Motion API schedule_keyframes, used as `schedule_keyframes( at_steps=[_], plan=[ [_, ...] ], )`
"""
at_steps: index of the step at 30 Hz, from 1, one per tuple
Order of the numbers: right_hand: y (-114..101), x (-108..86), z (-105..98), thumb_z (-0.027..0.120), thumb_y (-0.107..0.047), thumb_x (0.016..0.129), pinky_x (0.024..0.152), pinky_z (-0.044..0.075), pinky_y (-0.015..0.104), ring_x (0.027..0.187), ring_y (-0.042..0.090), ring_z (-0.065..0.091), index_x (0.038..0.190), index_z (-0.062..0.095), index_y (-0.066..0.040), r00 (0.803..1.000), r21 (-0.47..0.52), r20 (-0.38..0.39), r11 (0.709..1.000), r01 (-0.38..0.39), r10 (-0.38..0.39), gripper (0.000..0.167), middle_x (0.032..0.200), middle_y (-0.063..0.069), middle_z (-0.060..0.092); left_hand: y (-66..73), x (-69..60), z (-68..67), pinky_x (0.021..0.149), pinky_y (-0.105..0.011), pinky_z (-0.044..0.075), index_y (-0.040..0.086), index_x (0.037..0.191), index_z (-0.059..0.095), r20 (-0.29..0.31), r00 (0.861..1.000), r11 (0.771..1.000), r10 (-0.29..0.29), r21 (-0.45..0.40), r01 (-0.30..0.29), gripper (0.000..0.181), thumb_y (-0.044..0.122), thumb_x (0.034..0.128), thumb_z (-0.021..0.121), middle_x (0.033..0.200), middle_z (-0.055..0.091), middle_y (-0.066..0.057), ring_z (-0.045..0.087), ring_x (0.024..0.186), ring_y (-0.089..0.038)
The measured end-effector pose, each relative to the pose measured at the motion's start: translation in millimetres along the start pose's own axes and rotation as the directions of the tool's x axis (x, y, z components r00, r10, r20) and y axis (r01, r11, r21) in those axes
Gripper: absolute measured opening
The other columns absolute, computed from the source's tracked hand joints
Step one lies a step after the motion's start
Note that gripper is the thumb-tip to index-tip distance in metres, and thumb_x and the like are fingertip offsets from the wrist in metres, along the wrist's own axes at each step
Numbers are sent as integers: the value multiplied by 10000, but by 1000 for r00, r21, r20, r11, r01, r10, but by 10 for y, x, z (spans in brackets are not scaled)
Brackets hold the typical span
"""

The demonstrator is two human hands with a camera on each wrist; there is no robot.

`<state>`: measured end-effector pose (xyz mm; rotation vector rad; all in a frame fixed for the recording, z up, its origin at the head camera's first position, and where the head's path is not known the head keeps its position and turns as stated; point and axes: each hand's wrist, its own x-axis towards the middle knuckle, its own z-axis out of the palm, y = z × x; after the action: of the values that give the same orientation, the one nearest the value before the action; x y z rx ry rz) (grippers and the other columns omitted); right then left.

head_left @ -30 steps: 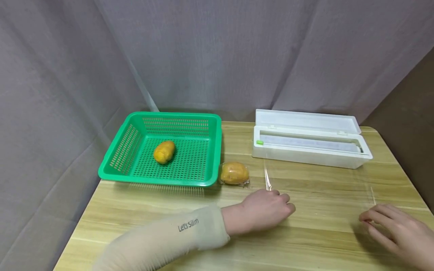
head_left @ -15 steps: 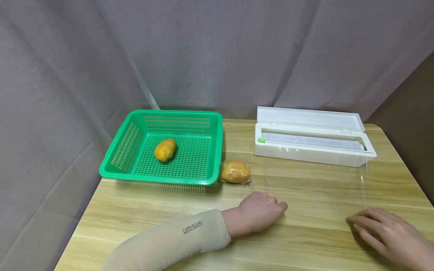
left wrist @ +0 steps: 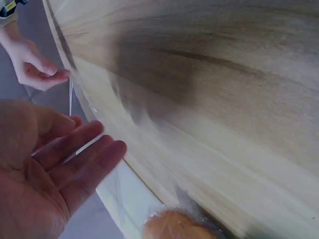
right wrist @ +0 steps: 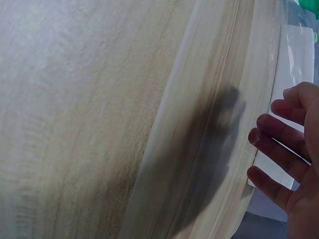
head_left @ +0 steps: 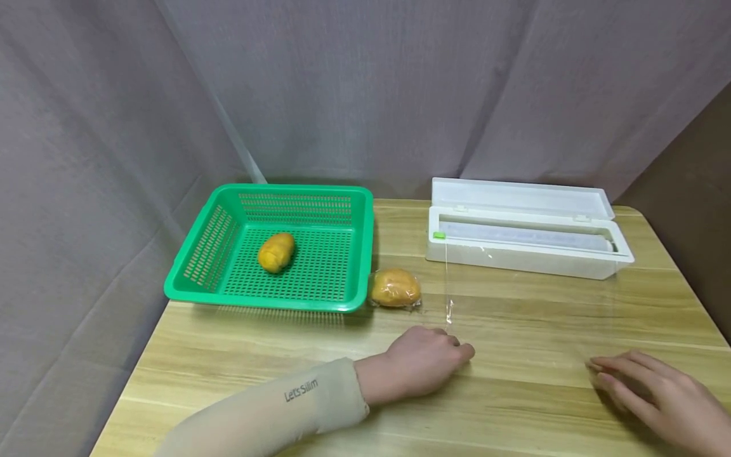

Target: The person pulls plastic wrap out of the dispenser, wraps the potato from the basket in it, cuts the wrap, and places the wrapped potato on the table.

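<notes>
A sheet of clear plastic wrap stretches over the table from the white wrap dispenser, whose lid stands raised. My left hand pinches the wrap's near left corner between thumb and index finger. At the other corner, my right hand also pinches the film, its remaining fingers loosely bent. In the left wrist view, the left hand has its other fingers extended. A wrapped yellow mango lies left of the sheet. The film's near edge is hard to make out.
A green basket stands at the left with one unwrapped mango in it. The dispenser carries a green slider at its left end. Grey curtain hangs behind the wooden table.
My left hand has shifted left and slightly toward me with its corner of the wrap. The right fingertips have come a little to the left. Basket and mangoes stay put.
</notes>
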<state>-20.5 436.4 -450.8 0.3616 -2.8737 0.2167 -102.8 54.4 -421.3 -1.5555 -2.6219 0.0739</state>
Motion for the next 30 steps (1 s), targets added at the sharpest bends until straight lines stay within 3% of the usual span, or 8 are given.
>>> schedule_keyframes(
  at_steps=[4,8,14,18,22,30],
  plan=[
    [12,-5,27,934,-177,792,750,391,37,847,44,661,1005,830,-200,999,22,-33,1000,21,-20,238,955,-65,743,-41,-46,-30,598,-224,543,248,1030,718,-24,1000,993,-13,-116,10,153,106,993,676,921,739,118,694,810,-29],
    [49,-21,72,943,-170,773,795,367,22,863,31,659,987,826,-225,996,43,-67,998,56,-53,250,941,-64,746,-44,-43,15,639,-232,554,236,1070,741,34,999,975,-25,-222,32,178,95,995,662,959,753,106,701,832,-33],
    [80,-37,110,933,-181,793,841,348,57,910,76,635,957,812,-268,999,35,-21,998,48,-47,222,969,-78,727,-31,-18,102,707,-243,574,249,1089,734,130,991,973,-15,-226,45,165,126,1002,668,1051,753,105,705,931,-44],
    [73,-28,117,944,-179,768,778,409,136,904,68,590,898,799,-308,998,1,6,999,55,-55,234,988,-137,661,-80,-1,136,717,-256,577,234,1099,738,97,995,977,-26,-208,46,159,125,1011,662,1032,731,81,711,901,-71],
    [68,-18,110,960,-169,727,762,421,131,874,59,594,889,799,-305,998,1,8,998,58,-58,266,968,-149,648,-123,12,139,726,-257,576,215,1061,728,51,999,978,-11,-206,22,134,125,1031,634,984,717,66,714,877,-84],
    [75,15,73,962,-142,710,734,465,131,804,44,640,889,802,-273,999,0,16,999,40,-40,273,903,-145,690,-179,-46,104,766,-248,579,205,1098,747,41,999,959,-24,-282,34,158,160,1077,597,1032,743,75,726,915,-73]
  ],
)
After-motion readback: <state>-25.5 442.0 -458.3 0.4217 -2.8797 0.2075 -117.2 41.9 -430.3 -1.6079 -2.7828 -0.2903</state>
